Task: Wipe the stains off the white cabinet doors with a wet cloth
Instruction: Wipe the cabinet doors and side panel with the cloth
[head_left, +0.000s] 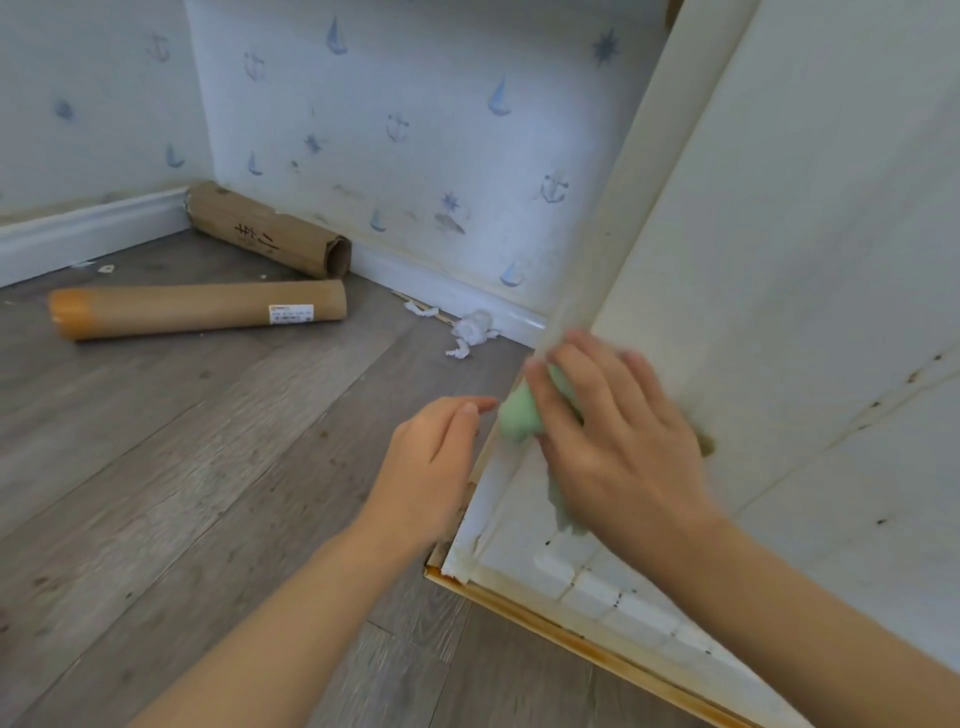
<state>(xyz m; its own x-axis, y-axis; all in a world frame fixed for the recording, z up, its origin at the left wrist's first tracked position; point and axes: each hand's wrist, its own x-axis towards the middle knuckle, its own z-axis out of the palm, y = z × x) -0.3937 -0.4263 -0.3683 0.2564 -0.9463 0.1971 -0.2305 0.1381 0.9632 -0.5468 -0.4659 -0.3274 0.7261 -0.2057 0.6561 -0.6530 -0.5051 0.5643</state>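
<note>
A white cabinet door (789, 249) fills the right side, with dark specks and yellowed stains along its lower edge and frame. My right hand (618, 436) presses a pale green cloth (519, 415) against the door's left edge near the bottom; the hand is blurred, and its fingers lie spread over the cloth. Part of the cloth hangs below the palm. My left hand (431, 467) rests against the outer edge of the door just left of the cloth, fingers fairly straight.
Two brown cardboard tubes (197, 312) (270, 231) lie on the grey wood floor by the wallpapered corner. Crumpled white paper (470, 332) sits at the baseboard near the door. The door's chipped bottom rim (571, 629) runs low on the right.
</note>
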